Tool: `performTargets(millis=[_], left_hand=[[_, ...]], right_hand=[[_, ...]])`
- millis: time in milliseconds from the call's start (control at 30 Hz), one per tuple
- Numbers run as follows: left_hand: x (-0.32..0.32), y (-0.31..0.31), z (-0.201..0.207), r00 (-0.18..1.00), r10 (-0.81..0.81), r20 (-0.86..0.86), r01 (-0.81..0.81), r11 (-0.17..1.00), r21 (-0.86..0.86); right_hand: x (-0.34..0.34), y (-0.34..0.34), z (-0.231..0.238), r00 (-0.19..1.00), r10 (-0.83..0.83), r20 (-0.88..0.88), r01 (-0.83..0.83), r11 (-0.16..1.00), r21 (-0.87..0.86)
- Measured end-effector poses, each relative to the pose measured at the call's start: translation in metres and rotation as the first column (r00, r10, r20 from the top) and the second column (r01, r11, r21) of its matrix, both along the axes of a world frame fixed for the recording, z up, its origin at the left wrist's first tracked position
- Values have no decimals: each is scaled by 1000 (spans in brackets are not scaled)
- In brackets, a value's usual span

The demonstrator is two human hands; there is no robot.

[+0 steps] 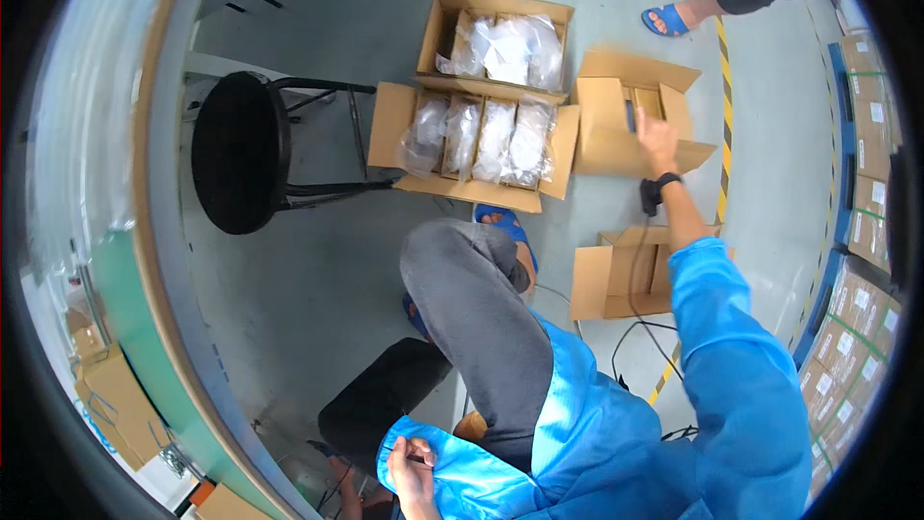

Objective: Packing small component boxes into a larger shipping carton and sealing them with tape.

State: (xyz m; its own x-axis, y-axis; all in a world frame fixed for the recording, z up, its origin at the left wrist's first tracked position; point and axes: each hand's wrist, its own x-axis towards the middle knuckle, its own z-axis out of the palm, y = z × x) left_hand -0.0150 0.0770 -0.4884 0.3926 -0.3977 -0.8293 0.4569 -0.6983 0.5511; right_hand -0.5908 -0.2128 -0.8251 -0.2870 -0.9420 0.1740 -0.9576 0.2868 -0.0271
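My right hand (657, 144), with a black band at the wrist, reaches over the near side of an open cardboard box (599, 120). Its index finger points forward into the box, beside brown cardboard inside and a narrow dark-blue strip. The other fingers look folded, and nothing shows in them. My left hand (412, 472) rests low against the blue jacket cloth (472, 472), fingers curled in; what they hold, if anything, is hidden. Left of the right hand, another open box (385, 130) holds several clear plastic-wrapped packs (496, 140) between dividers.
Behind stands a box (433, 34) of wrapped items; nearer is another open box (590, 284). A black stool (241, 154) and green-topped workbench (144, 318) are left. Cables (635, 327) hang by my right arm. Another person's sandalled foot (669, 19) is far right, near stacked cartons (847, 347).
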Motion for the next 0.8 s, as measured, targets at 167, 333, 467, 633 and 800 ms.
performTargets(millis=[167, 333, 467, 633, 800], left_hand=[[-12, -9, -2, 998, -60, 4, 60, 998, -8], [-22, -19, -4, 976, -166, -143, 161, 986, -42], [-33, -22, -6, 965, -199, -173, 192, 980, -60], [-19, -12, -1, 950, -271, -156, 262, 962, -77], [-5, 1, -1, 971, -196, -138, 171, 970, -171]], right_hand=[[56, 79, -28, 974, -70, 213, 78, 996, -30], [74, 133, 47, 837, -264, 479, 337, 939, -72], [67, 225, 21, 482, -696, 531, 676, 682, 280], [56, 226, -23, 61, -798, 600, 825, 379, 420], [54, 194, -28, -266, -720, 642, 673, 338, 658]])
